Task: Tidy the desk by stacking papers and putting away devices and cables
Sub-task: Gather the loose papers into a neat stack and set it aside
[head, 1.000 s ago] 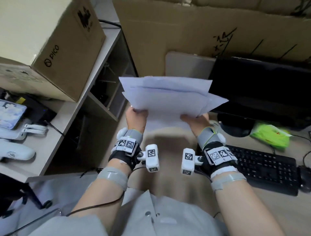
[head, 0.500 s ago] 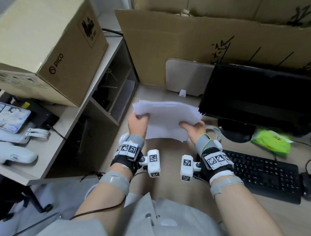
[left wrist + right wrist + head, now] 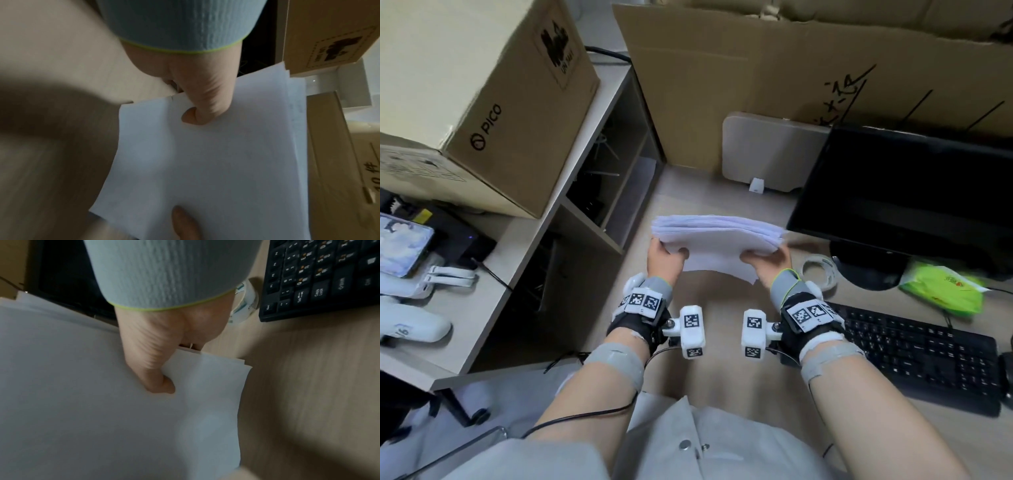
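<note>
Both hands gripped the stack of white papers (image 3: 717, 240), left hand (image 3: 665, 257) and right hand (image 3: 770, 265) pinching opposite short ends. Its long axis ran left-right, level above the table (image 3: 722, 318), equally near both.

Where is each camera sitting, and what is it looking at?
Head: on the person's head, looking down at the desk, monitor and keyboard; both forearms show.
Left wrist: on the left wrist, looking along the left hand at the papers.
Right wrist: on the right wrist, looking along the right hand; the keyboard is nearby.
Shared: all three show the papers, with each hand's thumb on top.
</note>
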A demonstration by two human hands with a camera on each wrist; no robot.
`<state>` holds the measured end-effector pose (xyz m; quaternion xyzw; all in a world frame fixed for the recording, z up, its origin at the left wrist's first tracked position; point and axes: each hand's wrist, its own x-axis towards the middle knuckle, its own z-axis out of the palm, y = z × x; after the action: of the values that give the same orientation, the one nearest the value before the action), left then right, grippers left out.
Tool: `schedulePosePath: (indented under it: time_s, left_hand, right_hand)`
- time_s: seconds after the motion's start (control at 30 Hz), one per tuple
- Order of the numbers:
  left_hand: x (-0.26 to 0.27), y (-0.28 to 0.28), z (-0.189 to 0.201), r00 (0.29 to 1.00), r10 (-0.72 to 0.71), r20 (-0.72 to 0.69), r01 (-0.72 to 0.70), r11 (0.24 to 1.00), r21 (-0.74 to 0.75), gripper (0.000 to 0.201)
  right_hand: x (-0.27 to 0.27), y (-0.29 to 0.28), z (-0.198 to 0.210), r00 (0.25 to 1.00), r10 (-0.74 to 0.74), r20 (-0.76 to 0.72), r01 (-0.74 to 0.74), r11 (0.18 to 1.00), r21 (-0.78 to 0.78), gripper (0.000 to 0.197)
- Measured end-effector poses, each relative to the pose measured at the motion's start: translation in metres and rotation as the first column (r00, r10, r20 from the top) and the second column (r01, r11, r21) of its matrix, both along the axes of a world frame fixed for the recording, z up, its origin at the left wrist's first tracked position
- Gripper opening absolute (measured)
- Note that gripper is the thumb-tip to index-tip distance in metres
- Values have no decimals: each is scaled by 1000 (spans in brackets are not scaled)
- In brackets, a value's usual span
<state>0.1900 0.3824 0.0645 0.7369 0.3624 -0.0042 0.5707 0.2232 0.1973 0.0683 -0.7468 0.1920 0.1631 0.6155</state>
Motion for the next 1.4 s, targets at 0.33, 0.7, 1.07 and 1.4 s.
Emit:
schedulePosePath:
  time_s: [0.33,0.7,1.07,1.4]
  left_hand:
    - [17,11,17,1000,-12,13,12,999,31,14]
    - [10,-2,19,986,76,146,-62,993,-97,50]
    - [15,-6,29,942,161,294,-111,977,-180,41]
    - [26,-9,40,954,197,224,-182,979,-87,81]
  right_hand:
    - [14,2,7,995,-90,-46,92,995,27,27]
    - [12,6,13,994,-73,84,71,997,27,15]
    - [0,2,-2,999,-50,15,49,997,59,21]
    - [8,-1,-1,999,-37,34,33,994,105,27]
